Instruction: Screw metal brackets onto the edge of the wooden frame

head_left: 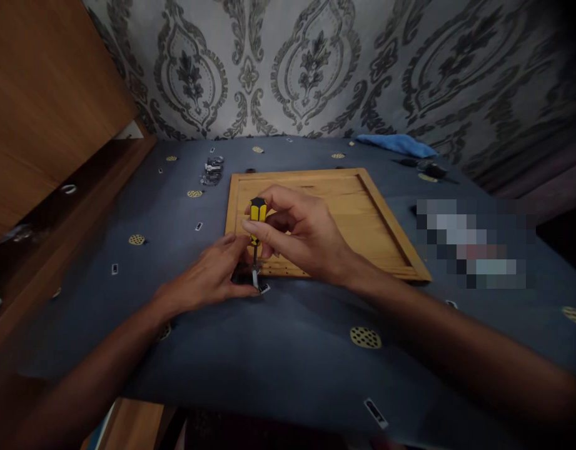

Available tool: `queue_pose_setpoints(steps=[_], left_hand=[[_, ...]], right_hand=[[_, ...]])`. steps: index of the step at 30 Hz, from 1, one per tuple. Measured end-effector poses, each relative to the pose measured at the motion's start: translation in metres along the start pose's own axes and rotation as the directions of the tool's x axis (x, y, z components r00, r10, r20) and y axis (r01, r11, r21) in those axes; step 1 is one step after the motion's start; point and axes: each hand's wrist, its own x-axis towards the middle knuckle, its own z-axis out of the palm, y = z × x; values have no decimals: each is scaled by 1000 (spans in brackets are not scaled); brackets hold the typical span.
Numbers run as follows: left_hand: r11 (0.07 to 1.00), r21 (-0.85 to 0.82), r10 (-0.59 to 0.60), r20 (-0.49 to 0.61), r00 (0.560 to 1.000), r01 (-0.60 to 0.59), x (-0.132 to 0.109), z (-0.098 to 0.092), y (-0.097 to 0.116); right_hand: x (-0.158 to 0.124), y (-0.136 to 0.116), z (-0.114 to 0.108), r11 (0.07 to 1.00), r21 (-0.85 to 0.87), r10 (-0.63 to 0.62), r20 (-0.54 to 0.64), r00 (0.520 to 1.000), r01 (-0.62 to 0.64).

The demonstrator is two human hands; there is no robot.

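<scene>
Right hand (301, 237) around upright screwdriver (257, 211)

Place: a lived-in home room, not a workshop.
Wall: ornate damask wallpaper (316, 62) rose behind the wooden frame (358, 212).
Cover: a dark blue patterned cloth (292, 337) lay under the frame.
Furniture: a wooden cupboard (44, 94) stood left of the frame.

Glossy yellow-and-black plastic on the handle of the screwdriver (258, 210), bare grey metal on its shaft. Pale wood, smooth and matt, for the flat frame (348, 206); darker, slightly shiny wood for the cupboard (48, 94) at left. Matt dark blue cloth (292, 350) under all, soft lighter blue rag (395, 144) far right.
</scene>
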Motion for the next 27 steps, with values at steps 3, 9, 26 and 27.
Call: queue_pose_setpoints(steps=[3,9,26,27], left_hand=[[1000,0,1,-2,1000,-1,0,-1,1],[1000,9,-10,-1,1000,10,0,-2,3],[999,-9,-39,4,999,39,0,-1,1],[999,-8,-42,5,999,42,0,-2,1]], right_hand=[[1,-2,-1,1000,17,18,15,1000,-18],[3,-5,-8,1000,5,19,80,997,-20],[1,-4,-5,982,-163,-123,-143,982,99],[1,-4,-5,981,-170,-119,-133,984,96]])
